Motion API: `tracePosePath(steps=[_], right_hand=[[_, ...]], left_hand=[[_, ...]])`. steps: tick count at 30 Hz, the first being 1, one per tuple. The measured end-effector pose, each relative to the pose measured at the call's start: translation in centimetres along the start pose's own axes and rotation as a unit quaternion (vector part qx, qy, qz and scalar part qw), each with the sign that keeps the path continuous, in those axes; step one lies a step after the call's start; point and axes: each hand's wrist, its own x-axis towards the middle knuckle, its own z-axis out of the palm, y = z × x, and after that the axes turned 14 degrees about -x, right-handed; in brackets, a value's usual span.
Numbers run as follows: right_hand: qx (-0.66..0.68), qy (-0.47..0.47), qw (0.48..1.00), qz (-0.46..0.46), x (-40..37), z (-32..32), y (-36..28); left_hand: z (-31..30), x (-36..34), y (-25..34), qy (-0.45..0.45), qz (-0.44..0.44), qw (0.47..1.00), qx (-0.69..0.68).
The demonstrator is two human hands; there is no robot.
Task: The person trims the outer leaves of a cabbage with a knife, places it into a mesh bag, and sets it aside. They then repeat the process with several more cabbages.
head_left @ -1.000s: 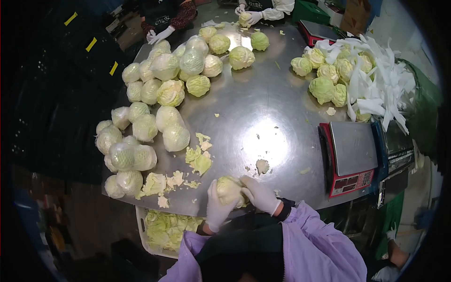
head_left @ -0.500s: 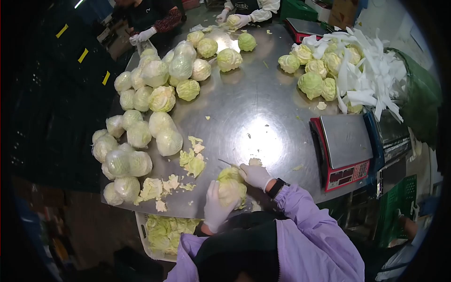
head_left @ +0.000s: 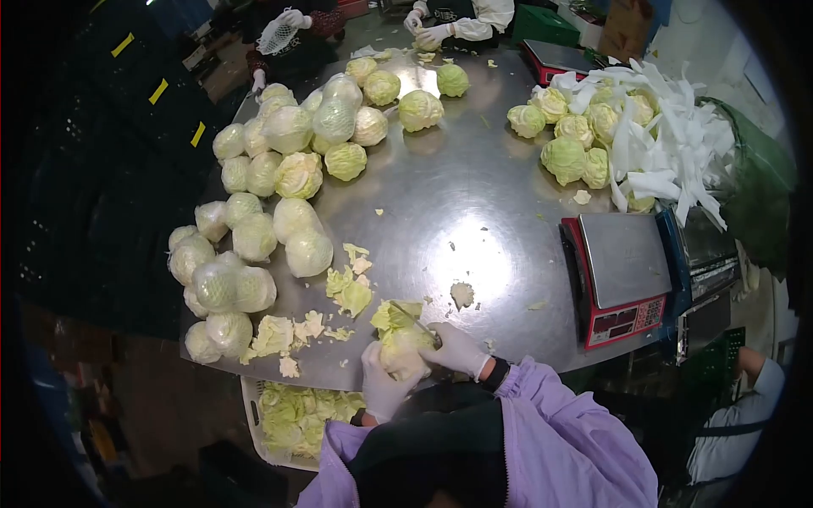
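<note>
A pale green cabbage (head_left: 401, 350) is at the table's near edge, its outer leaf spread away at the top. My left hand (head_left: 386, 383), in a white glove, holds the cabbage from the left and below. My right hand (head_left: 457, 349), gloved too, is closed round a thin knife (head_left: 415, 320) and lies against the cabbage's right side. The knife's blade points up and left over the leaf. Trimmed leaves (head_left: 349, 288) and leaf scraps (head_left: 275, 336) lie to the left on the metal table (head_left: 398, 241).
Wrapped cabbages (head_left: 230, 286) crowd the left side. A red scale (head_left: 627, 271) stands at the right, below bare cabbages (head_left: 563, 159) and white foam nets (head_left: 669, 135). A basket of leaves (head_left: 296, 419) is under the near edge. Two people work at the far side.
The cabbage has turned and a leaf now stands out from its top. My right hand has moved down toward it with the knife. A co-worker across the table has raised a net.
</note>
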Motion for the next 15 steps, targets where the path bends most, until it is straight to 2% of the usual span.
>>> tracePosePath(steps=[4,7,10,12,13,15], right_hand=[[0.028,0.07,0.996,-0.05,-0.1,1.6,2.7],[0.073,0.03,0.996,-0.031,-0.2,1.7,3.2],[0.136,-0.003,0.991,-0.02,-0.4,0.9,3.2],[0.111,-0.004,0.994,0.008,-0.7,0.7,2.2],[0.109,-0.008,0.994,0.007,-0.5,0.7,1.4],[-0.014,0.0,1.0,0.005,0.1,1.2,-0.2]], left_hand=[[0.0,0.7,0.3,0.001,-0.006,1.0,0.002],[-0.1,0.5,0.3,-0.001,0.003,1.0,0.022],[-0.5,0.5,-0.8,-0.004,-0.021,1.0,-0.02],[-0.7,0.1,-0.7,0.016,-0.084,0.994,-0.067],[-0.4,-0.1,-0.5,0.019,-0.086,0.994,-0.067],[0.0,-0.3,0.0,0.012,-0.014,0.999,0.026]])
